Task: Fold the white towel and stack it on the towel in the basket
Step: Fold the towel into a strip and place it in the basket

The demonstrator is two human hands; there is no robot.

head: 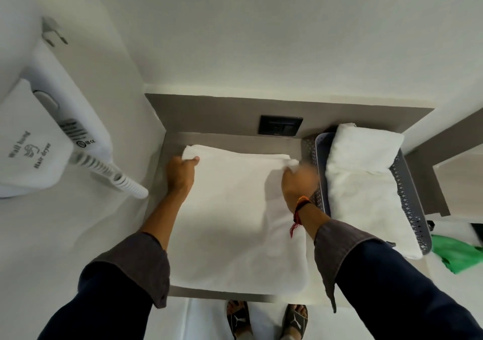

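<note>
1. Grey-brown laminate tabletop (232, 137), set in a wall recess. It carries everything, so the folding has a flat bed close to the drop point.
2. White terry towel (235, 224), spread flat across the tabletop, near edge at the front lip. It looks doubled already, with layered edges along the far side.
3. Grey perforated plastic basket (410, 198), just to the right of the towel. It holds a folded white towel (366, 177), the base for the stack. I judge it is parked beside the work to keep the transfer short.
4. Left hand (180, 176): grip pinched on the far left corner, likely squaring the edges.
5. Right hand (298, 183): blurred; fingers seem closed on the far right corner.
</note>
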